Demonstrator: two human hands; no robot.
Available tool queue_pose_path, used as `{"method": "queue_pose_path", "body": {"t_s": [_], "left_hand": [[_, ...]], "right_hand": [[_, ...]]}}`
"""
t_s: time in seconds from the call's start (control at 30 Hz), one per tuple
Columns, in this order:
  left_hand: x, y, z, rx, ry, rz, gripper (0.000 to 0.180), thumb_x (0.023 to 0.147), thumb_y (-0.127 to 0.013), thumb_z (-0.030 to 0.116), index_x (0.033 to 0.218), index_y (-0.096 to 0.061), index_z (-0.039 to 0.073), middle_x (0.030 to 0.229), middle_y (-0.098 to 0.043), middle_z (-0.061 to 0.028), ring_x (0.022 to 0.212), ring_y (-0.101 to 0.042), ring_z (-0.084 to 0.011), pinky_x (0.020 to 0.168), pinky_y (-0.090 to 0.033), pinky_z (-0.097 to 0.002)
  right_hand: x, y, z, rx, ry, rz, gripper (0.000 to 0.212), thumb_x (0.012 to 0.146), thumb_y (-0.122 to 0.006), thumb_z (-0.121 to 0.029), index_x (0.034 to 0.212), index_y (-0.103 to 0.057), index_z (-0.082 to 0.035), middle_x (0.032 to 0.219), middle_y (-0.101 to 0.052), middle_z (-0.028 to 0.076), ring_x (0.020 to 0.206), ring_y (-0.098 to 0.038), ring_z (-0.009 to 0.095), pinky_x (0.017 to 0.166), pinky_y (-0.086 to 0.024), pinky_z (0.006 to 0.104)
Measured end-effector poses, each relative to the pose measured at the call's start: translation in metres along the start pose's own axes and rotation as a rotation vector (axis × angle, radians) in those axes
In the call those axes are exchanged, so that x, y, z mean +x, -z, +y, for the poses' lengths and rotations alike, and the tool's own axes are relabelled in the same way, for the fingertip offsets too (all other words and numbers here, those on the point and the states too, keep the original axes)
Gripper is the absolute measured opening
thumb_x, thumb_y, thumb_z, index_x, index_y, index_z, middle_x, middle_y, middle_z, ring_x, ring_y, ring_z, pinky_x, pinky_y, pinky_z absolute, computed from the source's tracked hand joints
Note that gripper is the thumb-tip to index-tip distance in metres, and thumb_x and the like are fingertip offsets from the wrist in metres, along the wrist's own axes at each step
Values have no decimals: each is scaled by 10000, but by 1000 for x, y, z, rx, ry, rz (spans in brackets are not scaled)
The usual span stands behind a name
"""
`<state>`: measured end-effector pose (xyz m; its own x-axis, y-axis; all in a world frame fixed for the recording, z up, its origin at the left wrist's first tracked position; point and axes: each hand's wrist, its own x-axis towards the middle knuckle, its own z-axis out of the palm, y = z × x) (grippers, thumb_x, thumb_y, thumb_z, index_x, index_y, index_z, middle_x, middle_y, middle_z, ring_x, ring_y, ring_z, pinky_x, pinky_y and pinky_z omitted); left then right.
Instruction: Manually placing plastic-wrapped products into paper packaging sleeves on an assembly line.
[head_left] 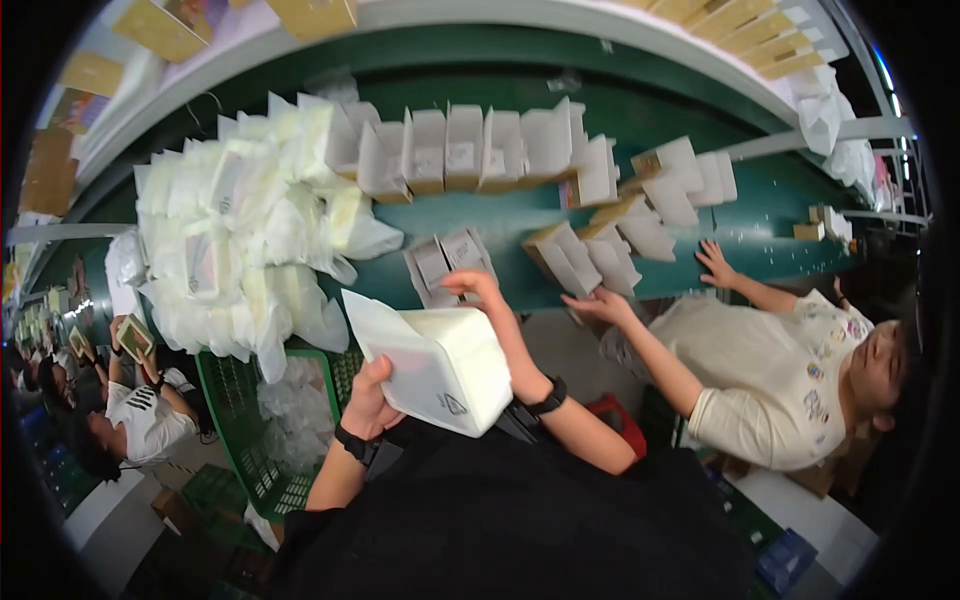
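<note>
A pale, block-shaped package (452, 365) in a thin, translucent white bag is tilted in front of my chest, the bag's loose flap sticking up at its left. My left hand (372, 400) grips its left side, thumb on the near face. Behind the package's right side is my right hand (492, 305), fingers stretched out and bent over toward the left above its far edge; whether the palm touches it is hidden. Just beyond lies an open carton (433, 262) with grey-white inner flaps, on the green work surface (500, 222).
Several white-bagged packages (235, 220) are piled at the left. A row of open cartons (463, 150) stands at the back, with more cartons (565, 258) at the right. A co-worker (760, 385) reaches in there. A green crate (235, 430) holding clear plastic stands below left.
</note>
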<state>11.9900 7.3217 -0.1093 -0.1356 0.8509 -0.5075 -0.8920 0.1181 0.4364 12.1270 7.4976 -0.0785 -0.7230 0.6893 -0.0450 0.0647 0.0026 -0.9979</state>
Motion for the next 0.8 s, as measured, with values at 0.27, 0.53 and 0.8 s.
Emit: {"method": "queue_pose_path", "body": {"t_s": [0.27, 0.53, 0.8], "left_hand": [[32, -56, 33, 3, -209, -136, 771, 826, -836, 347, 1421, -486, 4, 1329, -620, -149, 1238, -603, -271, 1062, -487, -405], [45, -110, 34, 531, -496, -53, 625, 926, -748, 342, 1380, -487, 2, 1254, -618, -108, 1170, -585, -195, 1015, -467, -345], [104, -69, 20, 990, -428, 209, 355, 998, -640, 290, 1164, -523, -2, 1083, -635, -167, 1062, -622, -293, 913, -490, -390]], "right_hand": [[2, 62, -43, 537, 5, 255, 616, 966, -700, -304, 1429, -456, 20, 1390, -565, 143, 1287, -542, 214, 1060, -445, 340], [0, 72, -44, 314, -108, -101, 747, 843, -796, -326, 1418, -465, 17, 1367, -572, 139, 1258, -560, 245, 1078, -440, 381], [-26, 103, 16, 676, -358, 247, 695, 842, -766, -183, 1432, -452, 6, 1347, -588, 133, 1218, -596, 267, 1055, -473, 393]]}}
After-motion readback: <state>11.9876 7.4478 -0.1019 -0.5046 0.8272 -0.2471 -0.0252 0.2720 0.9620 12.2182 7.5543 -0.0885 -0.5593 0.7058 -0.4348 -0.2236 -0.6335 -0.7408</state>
